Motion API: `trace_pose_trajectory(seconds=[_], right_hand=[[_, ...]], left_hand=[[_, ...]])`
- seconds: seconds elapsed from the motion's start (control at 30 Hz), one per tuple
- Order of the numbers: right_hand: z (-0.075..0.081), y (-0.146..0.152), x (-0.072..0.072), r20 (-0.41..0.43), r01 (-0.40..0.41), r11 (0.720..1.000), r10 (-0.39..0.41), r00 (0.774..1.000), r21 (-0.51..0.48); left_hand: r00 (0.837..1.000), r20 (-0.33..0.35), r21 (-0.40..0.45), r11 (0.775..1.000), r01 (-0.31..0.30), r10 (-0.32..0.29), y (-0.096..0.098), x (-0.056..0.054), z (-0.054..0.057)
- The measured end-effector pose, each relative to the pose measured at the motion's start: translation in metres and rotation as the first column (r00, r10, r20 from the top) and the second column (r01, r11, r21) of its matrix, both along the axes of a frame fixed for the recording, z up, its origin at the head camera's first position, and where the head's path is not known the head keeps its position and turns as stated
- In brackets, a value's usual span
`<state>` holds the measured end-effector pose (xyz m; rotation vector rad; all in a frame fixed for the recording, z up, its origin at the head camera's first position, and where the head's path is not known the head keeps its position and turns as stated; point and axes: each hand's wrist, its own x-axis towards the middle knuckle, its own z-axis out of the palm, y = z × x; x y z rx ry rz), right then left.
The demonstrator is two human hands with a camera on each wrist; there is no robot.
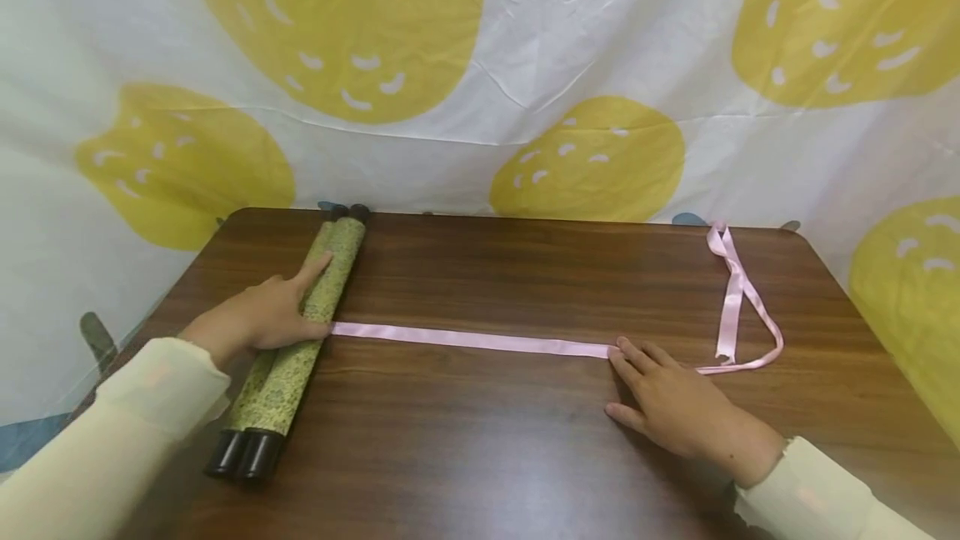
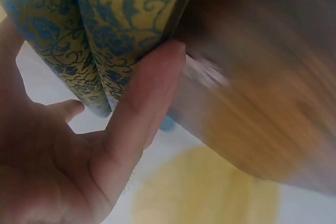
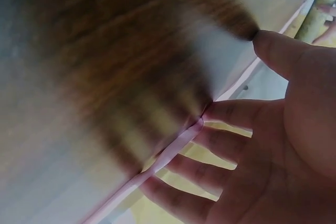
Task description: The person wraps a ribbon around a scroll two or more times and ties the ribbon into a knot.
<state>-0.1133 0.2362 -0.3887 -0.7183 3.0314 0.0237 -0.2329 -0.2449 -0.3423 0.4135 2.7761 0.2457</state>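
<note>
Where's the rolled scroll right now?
In the head view, the rolled scroll lies on the table's left side, under the left grip, with the pink ribbon stretching rightward from it.

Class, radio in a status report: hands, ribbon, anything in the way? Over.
Left hand on two patterned rolls; right hand touching pink ribbon. Ribbon runs straight between the hands, slack curve beyond the right. No obstruction seen along that stretch.

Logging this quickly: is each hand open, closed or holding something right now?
Left hand: open, resting on the patterned rolls.
Right hand: open, touching the pink ribbon.
</note>
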Motion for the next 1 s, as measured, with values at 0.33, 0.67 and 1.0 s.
trace_pose_trajectory(seconds=[0.33, 0.67, 1.0], right_hand=[[0.001, -0.001, 0.001, 0.004, 0.016, 1.000, -0.016, 1.000, -0.009], [-0.001, -0.001, 0.002, 0.014, 0.022, 1.000, -0.022, 1.000, -0.011], [-0.001, -0.002, 0.001, 0.015, 0.023, 1.000, -0.023, 1.000, -0.019]], left_hand=[[0.995, 0.004, 0.044, 0.994, 0.096, -0.096, 0.074, 0.014, 0.004], [0.986, 0.053, 0.088, 0.985, 0.151, -0.156, 0.152, 0.020, 0.000], [0.979, 0.063, 0.104, 0.977, 0.188, -0.195, 0.208, 0.033, -0.008]])
